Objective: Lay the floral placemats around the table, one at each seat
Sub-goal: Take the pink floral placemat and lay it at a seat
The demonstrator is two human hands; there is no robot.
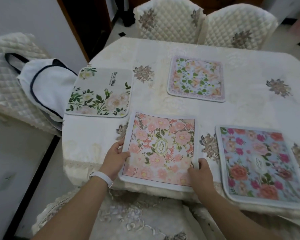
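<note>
Several floral placemats lie on the cream tablecloth [241, 115]. A pink peony placemat [158, 149] sits at the near edge; my left hand [115, 156] pinches its left side and my right hand [200, 172] pinches its near right corner. A blue placemat with red and pink roses [260, 163] lies to its right at the near edge. A white placemat with green leaves and the word Beautiful [100, 92] lies at the left end. A pale pink placemat with green leaves [196, 78] lies toward the far side.
Two quilted cream chairs [170, 19] [237, 25] stand at the far side. At the left end stands another quilted chair [10, 70], and a white bag with dark trim [45, 87] rests on it. An embroidered chair seat [128, 219] is right below me.
</note>
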